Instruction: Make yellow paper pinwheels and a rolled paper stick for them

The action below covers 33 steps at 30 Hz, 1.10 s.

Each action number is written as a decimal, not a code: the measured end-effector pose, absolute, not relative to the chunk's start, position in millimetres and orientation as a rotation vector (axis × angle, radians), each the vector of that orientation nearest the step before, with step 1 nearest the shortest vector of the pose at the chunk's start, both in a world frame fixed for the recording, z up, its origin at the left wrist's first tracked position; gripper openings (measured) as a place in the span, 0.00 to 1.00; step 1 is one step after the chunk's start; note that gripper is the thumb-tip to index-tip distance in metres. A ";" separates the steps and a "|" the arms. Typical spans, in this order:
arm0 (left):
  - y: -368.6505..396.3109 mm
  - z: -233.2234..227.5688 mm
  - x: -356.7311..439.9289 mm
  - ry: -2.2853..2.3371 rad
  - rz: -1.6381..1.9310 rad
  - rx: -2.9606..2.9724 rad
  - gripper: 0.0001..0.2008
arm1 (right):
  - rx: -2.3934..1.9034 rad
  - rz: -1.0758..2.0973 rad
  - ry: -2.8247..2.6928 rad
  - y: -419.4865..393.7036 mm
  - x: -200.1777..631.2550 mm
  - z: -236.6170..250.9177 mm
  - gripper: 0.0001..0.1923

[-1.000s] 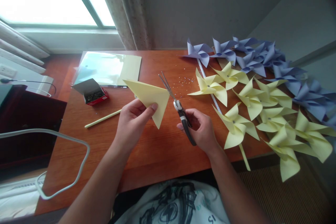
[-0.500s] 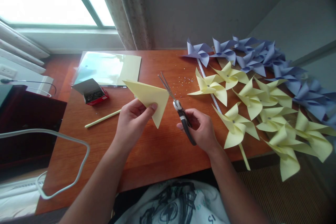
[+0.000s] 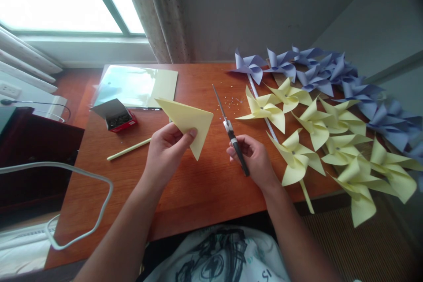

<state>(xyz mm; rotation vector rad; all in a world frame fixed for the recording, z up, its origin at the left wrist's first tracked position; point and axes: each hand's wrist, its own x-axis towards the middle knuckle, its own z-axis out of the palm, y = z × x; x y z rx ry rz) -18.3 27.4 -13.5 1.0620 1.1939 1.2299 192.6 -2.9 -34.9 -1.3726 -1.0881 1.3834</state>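
Pinched between the thumb and fingers of my left hand (image 3: 170, 147) is a folded sheet of yellow paper (image 3: 191, 121), triangular in outline and held above the table. My right hand (image 3: 253, 154) is wrapped round the black and white handles of a pair of scissors (image 3: 229, 125). Their metal blades point up and away from me and look like a single line from here. A gap separates the scissors from the paper's right corner. Part of the paper's lower edge is hidden behind my left thumb.
Yellow pinwheels (image 3: 294, 153) and purple pinwheels (image 3: 249, 64) cover the right side of the wooden table (image 3: 198, 202). At the left lie a red box (image 3: 124, 123) of small dark pieces, a yellow stick (image 3: 128, 150) and a stack of paper (image 3: 167, 86). Tiny scraps (image 3: 233, 101) are scattered behind the scissors.
The scissors have moved slightly right, away from the paper, and turned; their two blades showed apart earlier and now line up. The paper and my left hand have barely moved.
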 end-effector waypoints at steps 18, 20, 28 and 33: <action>30.5 -17.2 -24.7 1.239 1.369 0.995 0.11 | -1.463 1.273 -1.291 -3.0 197.0 -27.3 0.16; 29.5 -15.4 -24.7 1.229 1.378 0.992 0.11 | -1.552 1.100 -1.466 -5.2 196.3 -25.9 0.13; 25.0 -7.3 -21.1 1.151 1.374 0.976 0.10 | -1.962 0.332 -1.951 -1.1 187.8 -26.9 0.11; 22.4 -5.7 -19.9 1.122 1.352 1.002 0.10 | -2.084 0.206 -2.105 3.8 183.1 -21.6 0.09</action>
